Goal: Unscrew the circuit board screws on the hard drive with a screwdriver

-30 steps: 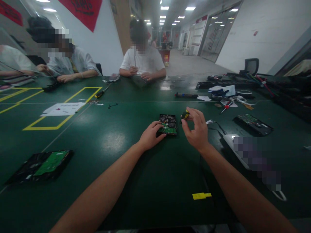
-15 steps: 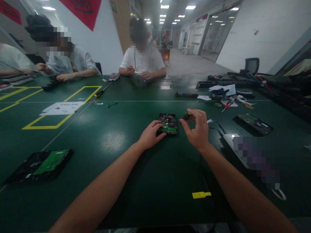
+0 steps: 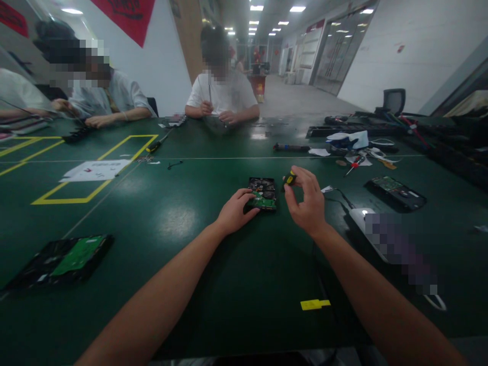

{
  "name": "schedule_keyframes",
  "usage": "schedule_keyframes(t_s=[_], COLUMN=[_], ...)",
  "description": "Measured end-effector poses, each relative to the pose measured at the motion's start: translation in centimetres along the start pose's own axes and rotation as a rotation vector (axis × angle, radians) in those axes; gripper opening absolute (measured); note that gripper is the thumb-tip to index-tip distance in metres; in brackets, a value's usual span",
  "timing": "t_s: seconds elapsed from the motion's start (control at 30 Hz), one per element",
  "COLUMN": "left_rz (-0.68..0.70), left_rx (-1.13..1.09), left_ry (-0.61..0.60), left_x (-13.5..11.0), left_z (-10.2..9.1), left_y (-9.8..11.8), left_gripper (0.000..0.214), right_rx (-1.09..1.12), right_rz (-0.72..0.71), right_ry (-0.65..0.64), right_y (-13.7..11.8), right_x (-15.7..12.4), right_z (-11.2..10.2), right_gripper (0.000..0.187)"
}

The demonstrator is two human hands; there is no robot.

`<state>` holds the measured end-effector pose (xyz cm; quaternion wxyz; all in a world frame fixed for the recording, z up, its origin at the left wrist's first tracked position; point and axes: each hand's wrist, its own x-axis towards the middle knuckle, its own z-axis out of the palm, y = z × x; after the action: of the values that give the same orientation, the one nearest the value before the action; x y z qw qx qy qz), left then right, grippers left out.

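A hard drive (image 3: 269,185) with a green circuit board lies on the green table in front of me. My left hand (image 3: 238,209) grips its left and near side, thumb along the near edge and fingers over the board. Just to the right of the drive, my right hand (image 3: 305,198) pinches a screwdriver (image 3: 290,178) by its black and yellow handle. The handle is raised above the table and tilted; the shaft cannot be made out.
Other hard drives lie at the left (image 3: 78,256) and at the right (image 3: 396,193). Near my right forearm is a white device with a cord (image 3: 369,229). A red screwdriver (image 3: 354,165), paper sheets and cables lie farther back. Two people (image 3: 223,96) work across the table, another at far left.
The screwdriver handle has turned in my right hand's fingers and shows more yellow. My right hand has shifted slightly; my left hand stays on the hard drive.
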<state>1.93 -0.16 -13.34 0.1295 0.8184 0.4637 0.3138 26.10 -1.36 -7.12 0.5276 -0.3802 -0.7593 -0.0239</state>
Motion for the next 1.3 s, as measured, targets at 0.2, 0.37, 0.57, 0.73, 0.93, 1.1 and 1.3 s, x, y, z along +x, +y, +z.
schedule_keyframes(t_s=[0.2,0.37,0.57,0.73,0.93,1.1,1.3], left_rz=[0.008,-0.003,-0.008,0.003,-0.022,-0.021,-0.021], left_rx=[-0.006,-0.012,-0.01,-0.011,-0.016,-0.02,-0.028], left_ry=[0.005,0.005,-0.007,0.008,0.015,0.012,0.008], left_x=[-0.04,0.02,0.07,0.03,0.01,0.03,0.02], left_z=[-0.1,-0.05,0.0,-0.11,-0.23,-0.17,-0.23], left_y=[0.15,0.12,0.06,0.22,0.4,0.32,0.4], left_gripper=[0.043,0.043,0.044,0.045,0.053,0.054,0.052], right_rx=[0.0,-0.01,-0.045,-0.023,-0.032,0.012,0.005], right_rz=[0.015,0.011,0.024,-0.001,0.023,-0.007,0.03], right_ry=[0.032,-0.017,0.023,0.01,0.019,-0.021,0.006], right_y=[0.21,-0.2,-0.01,0.18,0.03,0.2,0.17], right_x=[-0.05,0.08,0.05,0.03,0.11,0.13,-0.05], right_z=[0.02,-0.02,0.04,-0.04,-0.1,0.03,-0.07], right_gripper=[0.053,0.055,0.051,0.051,0.05,0.051,0.051])
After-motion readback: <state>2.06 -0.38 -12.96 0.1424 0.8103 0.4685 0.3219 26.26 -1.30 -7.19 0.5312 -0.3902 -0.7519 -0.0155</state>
